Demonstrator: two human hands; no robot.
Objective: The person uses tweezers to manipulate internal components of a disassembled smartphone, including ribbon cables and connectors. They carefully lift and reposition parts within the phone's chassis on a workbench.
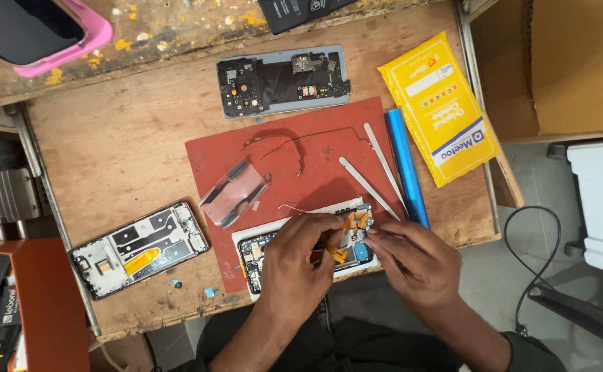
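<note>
An opened phone (254, 252) lies on a red mat (315, 138) at the table's near edge. My left hand (294, 265) rests over its middle, fingers pinched at an orange flex cable (338, 255). My right hand (411, 258) pinches a small part at the phone's right end, beside a small circuit board (360, 219) with orange cable. What exactly each fingertip grips is hidden by the fingers.
On the mat lie tweezers (370, 179), a thin black cable (294, 141) and a clear film (234, 191). Nearby are a blue tool (404, 165), a yellow packet (439, 107), a phone frame (284, 81) at the back and another (139, 248) at left. A pink-cased phone (39, 31) sits back left.
</note>
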